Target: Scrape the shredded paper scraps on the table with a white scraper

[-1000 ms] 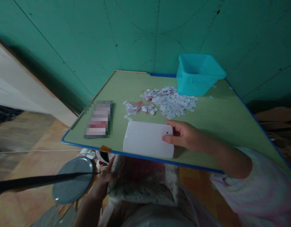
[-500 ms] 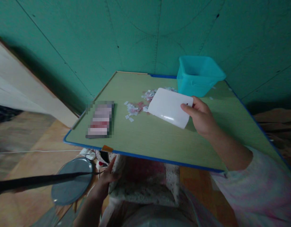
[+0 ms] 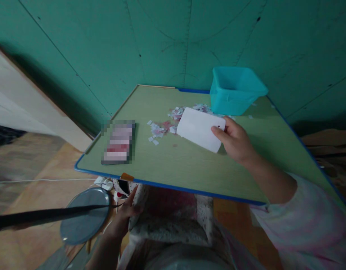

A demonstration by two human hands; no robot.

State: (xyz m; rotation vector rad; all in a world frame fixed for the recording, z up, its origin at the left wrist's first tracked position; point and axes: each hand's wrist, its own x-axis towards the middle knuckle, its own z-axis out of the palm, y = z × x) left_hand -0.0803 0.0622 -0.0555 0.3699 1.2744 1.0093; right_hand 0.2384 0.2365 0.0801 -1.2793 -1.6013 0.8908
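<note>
My right hand (image 3: 236, 140) pinches the right edge of a white plastic scraper (image 3: 199, 129), thumb on top beside a small hole. The scraper is tilted over the table, its left edge next to small paper scraps (image 3: 158, 130). More scraps (image 3: 202, 108) lie behind it, partly covered by it. Below the table's front edge, my left hand (image 3: 125, 215) rests against a white spotted cloth (image 3: 173, 230) at my lap. Its visible fingers are stretched out and seem to hold nothing; the rest are hidden.
A turquoise bin (image 3: 236, 92) stands at the table's back right. A blurred-out flat item (image 3: 118, 142) lies on the left of the green table (image 3: 167, 167). Below are a round grey stool (image 3: 85, 215) and a dark strap (image 3: 49, 215). A green wall (image 3: 161, 45) rises behind.
My right hand has drawn slightly left with the scraper, and its face has lost the bright glare. More scraps show behind it. My left hand has stayed in place.
</note>
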